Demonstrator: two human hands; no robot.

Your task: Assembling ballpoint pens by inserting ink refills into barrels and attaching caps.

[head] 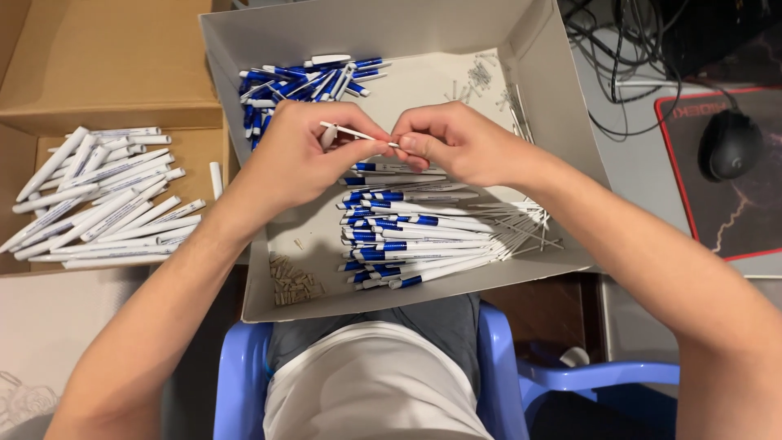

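Note:
My left hand (297,155) and my right hand (452,143) meet over a grey cardboard tray (542,77). Between their fingertips they pinch a thin white pen refill (354,133), and a white pen part sits in my left hand's fingers. Below the hands lies a pile of white-and-blue pens (407,236) with thin refills (521,224) sticking out to the right. At the tray's back left is a heap of blue pen parts (301,85). Small beige pieces (293,281) lie at the tray's front left.
A brown cardboard box (106,73) on the left holds several white pen barrels (106,204). To the right are a black mouse (731,143) on a dark mouse pad (733,212) and tangled cables (627,57). A blue plastic chair (497,367) is under me.

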